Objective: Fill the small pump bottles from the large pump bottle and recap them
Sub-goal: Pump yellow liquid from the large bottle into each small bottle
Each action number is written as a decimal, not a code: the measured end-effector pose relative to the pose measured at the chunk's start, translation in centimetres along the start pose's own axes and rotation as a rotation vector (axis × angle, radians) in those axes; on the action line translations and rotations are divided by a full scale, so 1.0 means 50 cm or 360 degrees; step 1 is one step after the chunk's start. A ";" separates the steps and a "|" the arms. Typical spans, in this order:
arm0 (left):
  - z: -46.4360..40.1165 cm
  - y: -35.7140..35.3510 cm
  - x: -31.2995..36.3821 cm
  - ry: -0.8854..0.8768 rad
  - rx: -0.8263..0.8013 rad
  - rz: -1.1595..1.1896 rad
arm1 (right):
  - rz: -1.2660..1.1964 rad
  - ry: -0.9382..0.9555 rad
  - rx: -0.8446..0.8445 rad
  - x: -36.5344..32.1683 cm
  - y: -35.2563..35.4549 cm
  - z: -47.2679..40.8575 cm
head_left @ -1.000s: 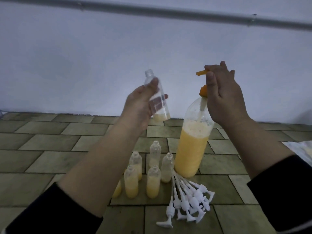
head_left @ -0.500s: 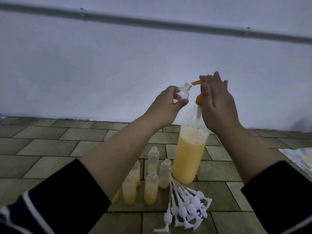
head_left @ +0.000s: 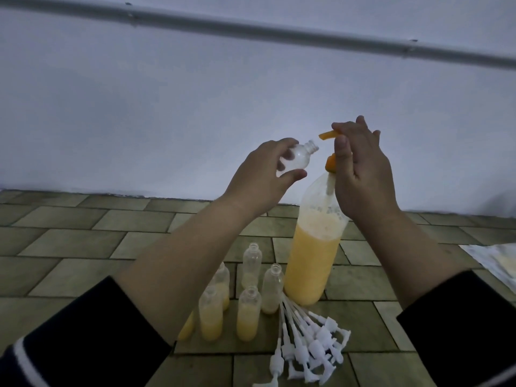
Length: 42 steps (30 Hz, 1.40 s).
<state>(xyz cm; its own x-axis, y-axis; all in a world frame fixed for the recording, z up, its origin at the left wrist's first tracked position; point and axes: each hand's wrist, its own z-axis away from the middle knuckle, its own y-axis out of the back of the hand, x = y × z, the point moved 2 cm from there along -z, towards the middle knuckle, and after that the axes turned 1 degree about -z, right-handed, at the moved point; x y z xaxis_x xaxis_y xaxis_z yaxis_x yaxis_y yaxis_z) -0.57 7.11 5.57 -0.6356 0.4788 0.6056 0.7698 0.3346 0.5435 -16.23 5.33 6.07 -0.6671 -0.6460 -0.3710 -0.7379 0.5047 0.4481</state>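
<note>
Across the top of the frame, slanting down to the right: a grey pipe (head_left: 251,27) fixed to a pale wall (head_left: 139,113). Below, olive floor tiles (head_left: 69,241). At the right edge, a crumpled whitish sheet (head_left: 494,261).

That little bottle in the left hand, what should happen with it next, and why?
Probably bring its open neck under the orange spout, then pump. The small bottle, gripped by the left hand, sits just short of it, while the right hand rests on the pump head.
</note>
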 end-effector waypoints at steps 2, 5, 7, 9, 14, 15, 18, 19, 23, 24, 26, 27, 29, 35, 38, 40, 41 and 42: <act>0.007 -0.003 0.003 -0.0007 0.0030 0.0092 | -0.0002 0.0005 0.0007 -0.003 -0.004 0.002; 0.002 -0.005 0.020 -0.0020 0.0057 0.0144 | -0.0040 0.0005 0.0031 -0.004 -0.005 0.004; -0.002 -0.005 0.029 -0.0020 0.0053 0.0116 | -0.0029 0.0010 0.0046 -0.001 -0.004 0.005; -0.004 -0.007 0.035 -0.0078 0.0055 -0.0091 | 0.0014 0.0033 0.0061 0.000 -0.001 0.003; -0.008 -0.012 0.041 -0.0225 0.0139 -0.0463 | 0.0072 0.0027 0.0114 0.007 -0.002 0.006; -0.006 -0.016 0.041 -0.0223 0.0135 -0.0474 | 0.0095 0.0014 0.0122 0.009 -0.006 0.011; 0.002 -0.028 0.038 -0.0205 0.0087 -0.0464 | 0.0104 -0.0029 0.0127 0.015 -0.016 0.025; 0.004 -0.028 0.038 -0.0193 0.0076 -0.0452 | 0.0088 -0.0035 0.0118 0.014 -0.018 0.026; -0.001 -0.006 0.042 -0.0154 0.0077 -0.0479 | 0.0044 0.0002 0.0042 0.004 -0.006 0.011; -0.004 0.001 0.046 -0.0168 0.0096 -0.0498 | 0.0041 0.0012 0.0054 0.000 -0.001 0.008; -0.005 0.006 0.056 -0.0215 0.0128 -0.0525 | 0.0034 0.0020 0.0123 -0.008 0.002 0.007; -0.004 0.004 0.059 -0.0239 0.0136 -0.0533 | 0.0032 0.0016 0.0166 -0.011 0.000 0.011; 0.003 -0.007 0.060 -0.0258 0.0148 -0.0528 | 0.0045 0.0003 0.0236 -0.013 -0.009 0.023; 0.000 -0.019 0.048 -0.0206 0.0074 -0.0565 | 0.0074 -0.0050 0.0177 -0.003 -0.024 0.028; -0.014 -0.002 0.054 -0.0215 0.0046 -0.0629 | 0.0096 0.0001 0.0127 -0.012 -0.009 0.019; -0.020 0.005 0.056 -0.0221 0.0060 -0.0614 | 0.0105 0.0026 0.0116 -0.016 -0.001 0.013; -0.020 0.005 0.056 -0.0230 0.0071 -0.0609 | 0.0107 0.0027 0.0120 -0.017 -0.001 0.013; -0.018 0.002 0.055 -0.0239 0.0080 -0.0600 | 0.0107 0.0023 0.0129 -0.016 -0.003 0.016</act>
<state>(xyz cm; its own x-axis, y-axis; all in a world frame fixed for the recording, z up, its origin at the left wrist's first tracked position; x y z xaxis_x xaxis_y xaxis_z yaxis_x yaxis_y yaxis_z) -2.31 7.71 7.82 -0.8610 0.4272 0.2759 0.4890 0.5465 0.6798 -15.66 6.23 5.66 -0.7143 -0.6169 -0.3305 -0.6978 0.5913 0.4043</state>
